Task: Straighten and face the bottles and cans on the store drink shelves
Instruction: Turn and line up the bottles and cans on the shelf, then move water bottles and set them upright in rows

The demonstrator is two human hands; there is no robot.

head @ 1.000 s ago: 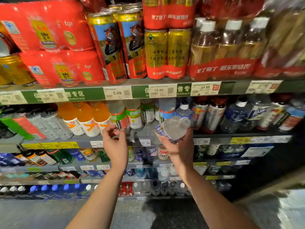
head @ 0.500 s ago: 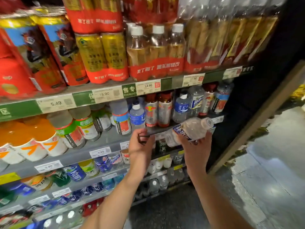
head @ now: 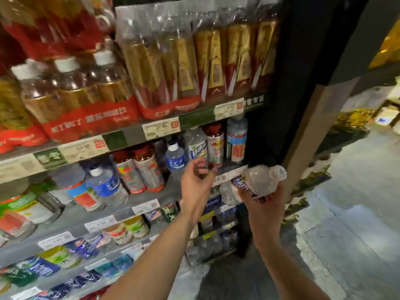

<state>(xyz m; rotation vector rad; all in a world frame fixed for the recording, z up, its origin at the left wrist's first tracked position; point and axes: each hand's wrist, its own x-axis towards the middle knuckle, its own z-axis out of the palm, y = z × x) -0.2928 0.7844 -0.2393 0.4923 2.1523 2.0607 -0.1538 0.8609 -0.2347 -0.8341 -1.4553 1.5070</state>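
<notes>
A clear bottle (head: 258, 182) with a blue label is held tilted in the right hand (head: 263, 204), fingers wrapped under its body, just off the right end of the second shelf (head: 173, 192); the left hand (head: 195, 184) is raised before the front row, fingers loosely curled on nothing that can be made out; the white-labelled bottle (head: 197, 148) and red-capped bottle (head: 214, 144) just beyond could be knocked over if the reach is careless; the held bottle could slip if the grip is loosened.
</notes>
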